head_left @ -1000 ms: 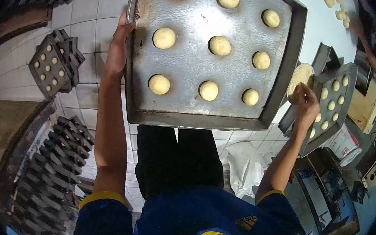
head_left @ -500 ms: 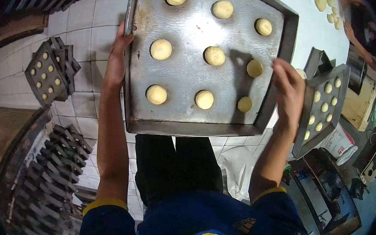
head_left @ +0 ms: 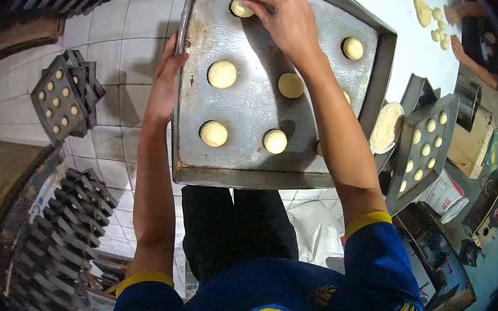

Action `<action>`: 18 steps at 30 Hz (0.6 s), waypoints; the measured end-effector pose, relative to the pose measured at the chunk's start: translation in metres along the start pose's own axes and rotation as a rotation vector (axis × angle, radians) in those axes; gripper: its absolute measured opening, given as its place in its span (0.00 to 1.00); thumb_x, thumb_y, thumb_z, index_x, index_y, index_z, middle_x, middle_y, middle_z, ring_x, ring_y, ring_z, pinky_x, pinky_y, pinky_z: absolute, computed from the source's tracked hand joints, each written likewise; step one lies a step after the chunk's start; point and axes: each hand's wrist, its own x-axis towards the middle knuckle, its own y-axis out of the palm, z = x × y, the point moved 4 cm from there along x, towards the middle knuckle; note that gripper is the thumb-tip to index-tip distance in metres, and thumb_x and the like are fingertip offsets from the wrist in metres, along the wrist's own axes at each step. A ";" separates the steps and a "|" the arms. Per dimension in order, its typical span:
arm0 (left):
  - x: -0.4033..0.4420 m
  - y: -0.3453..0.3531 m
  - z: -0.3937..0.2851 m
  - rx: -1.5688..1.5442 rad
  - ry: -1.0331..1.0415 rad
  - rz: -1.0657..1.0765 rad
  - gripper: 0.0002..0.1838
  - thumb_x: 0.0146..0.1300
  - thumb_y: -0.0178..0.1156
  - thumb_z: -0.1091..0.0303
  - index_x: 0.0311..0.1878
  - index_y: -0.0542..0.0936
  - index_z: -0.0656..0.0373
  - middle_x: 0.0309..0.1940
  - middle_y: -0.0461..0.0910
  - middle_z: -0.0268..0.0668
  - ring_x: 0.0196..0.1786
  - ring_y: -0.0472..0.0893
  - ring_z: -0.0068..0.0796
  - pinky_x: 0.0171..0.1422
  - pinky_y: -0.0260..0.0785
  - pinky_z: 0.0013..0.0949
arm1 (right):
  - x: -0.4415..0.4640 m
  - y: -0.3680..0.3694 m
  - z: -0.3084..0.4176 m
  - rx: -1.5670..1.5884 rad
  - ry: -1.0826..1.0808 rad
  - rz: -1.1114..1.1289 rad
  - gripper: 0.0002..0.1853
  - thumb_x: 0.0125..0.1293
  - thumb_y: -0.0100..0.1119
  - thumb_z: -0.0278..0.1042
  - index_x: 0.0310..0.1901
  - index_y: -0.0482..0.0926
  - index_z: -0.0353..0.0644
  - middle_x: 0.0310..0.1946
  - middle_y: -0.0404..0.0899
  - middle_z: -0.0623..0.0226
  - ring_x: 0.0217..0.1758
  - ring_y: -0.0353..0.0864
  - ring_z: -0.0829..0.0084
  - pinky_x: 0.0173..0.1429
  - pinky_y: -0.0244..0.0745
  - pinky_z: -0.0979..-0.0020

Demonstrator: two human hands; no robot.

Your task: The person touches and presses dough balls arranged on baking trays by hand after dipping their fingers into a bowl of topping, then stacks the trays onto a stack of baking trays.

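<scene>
A large metal baking tray (head_left: 241,113) carries rows of round pale dough balls. My left hand (head_left: 165,83) is closed on the tray's left wall, with the thumb over the rim. Across the tray reaches my right hand (head_left: 288,21), its thumb and fingers closed on the far-left dough ball (head_left: 240,8), which still sits on the metal. A middle dough ball (head_left: 290,85) lies in the arm's shadow. The right forearm covers part of the tray's right side and some of the balls there.
To the right, a second tray of dough balls (head_left: 434,133) stands tilted by a bowl of pale crumbs (head_left: 386,127). Another person's hands (head_left: 457,46) are near dough pieces (head_left: 422,12) on the white table. Stacked trays (head_left: 61,100) and dark racks (head_left: 71,223) stand left.
My right hand has moved from beside the tray's right wall over to the far-left dough ball and taken hold of it. The tray has shifted slightly right and down in view.
</scene>
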 end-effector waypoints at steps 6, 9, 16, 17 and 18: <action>-0.006 0.012 -0.008 -0.106 -0.041 -0.022 0.34 0.79 0.52 0.66 0.86 0.61 0.61 0.75 0.74 0.42 0.74 0.75 0.33 0.79 0.66 0.36 | -0.001 -0.004 0.002 0.029 -0.056 -0.023 0.10 0.70 0.70 0.36 0.48 0.92 0.43 0.41 0.86 0.57 0.49 0.85 0.52 0.55 0.81 0.55; -0.005 0.011 -0.010 -0.065 -0.032 0.000 0.34 0.79 0.51 0.67 0.86 0.61 0.61 0.75 0.74 0.42 0.74 0.75 0.34 0.78 0.67 0.37 | -0.002 -0.004 0.000 0.024 -0.070 -0.032 0.10 0.70 0.70 0.35 0.49 0.92 0.42 0.41 0.86 0.57 0.48 0.85 0.52 0.55 0.81 0.55; -0.008 0.018 -0.014 -0.050 -0.013 0.034 0.37 0.79 0.55 0.55 0.86 0.60 0.56 0.76 0.72 0.42 0.76 0.73 0.37 0.82 0.64 0.41 | -0.006 -0.006 -0.006 0.084 -0.056 0.001 0.13 0.70 0.71 0.33 0.53 0.90 0.41 0.43 0.86 0.56 0.50 0.84 0.51 0.56 0.80 0.55; -0.008 0.018 -0.014 -0.068 -0.015 0.041 0.37 0.79 0.55 0.55 0.86 0.60 0.56 0.76 0.72 0.42 0.76 0.73 0.36 0.82 0.64 0.41 | -0.006 -0.005 -0.006 0.108 -0.054 0.017 0.14 0.70 0.70 0.33 0.55 0.89 0.40 0.45 0.86 0.56 0.51 0.84 0.50 0.57 0.80 0.55; -0.007 0.016 -0.012 -0.067 -0.014 0.041 0.37 0.79 0.55 0.55 0.86 0.60 0.56 0.76 0.72 0.42 0.76 0.73 0.36 0.82 0.64 0.41 | -0.006 -0.007 -0.001 0.108 -0.055 0.016 0.14 0.70 0.70 0.33 0.55 0.89 0.40 0.45 0.86 0.56 0.51 0.84 0.50 0.57 0.80 0.55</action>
